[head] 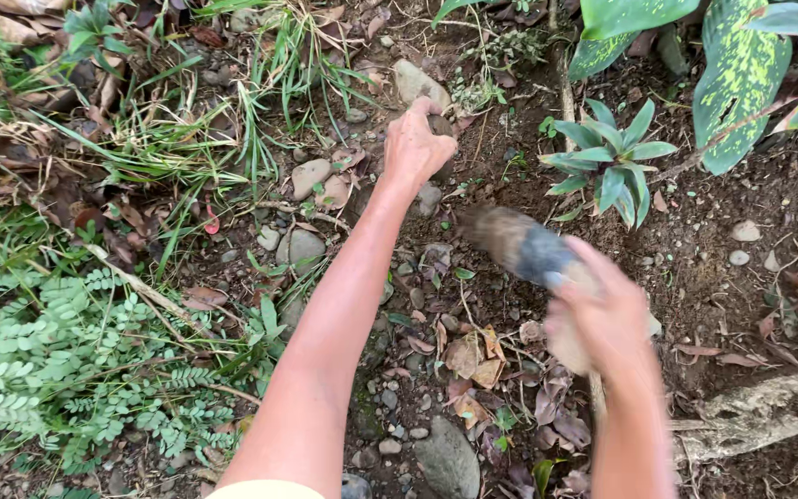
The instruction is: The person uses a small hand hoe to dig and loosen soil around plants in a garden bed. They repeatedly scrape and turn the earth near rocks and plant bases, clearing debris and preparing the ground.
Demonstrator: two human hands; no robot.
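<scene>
My left hand reaches far forward over bare soil and closes its fingers on a small dark stone, next to a larger pale stone. My right hand is blurred by motion and grips the handle of a trowel-like hand tool. The tool's dirty grey blade points up and to the left, above the ground between the two arms. Its handle is mostly hidden inside my fist.
Several round stones lie scattered in the dirt around my left arm. Grass and ferns fill the left side. A small green rosette plant and a spotted-leaf plant grow at the right. A thick root crosses the lower right.
</scene>
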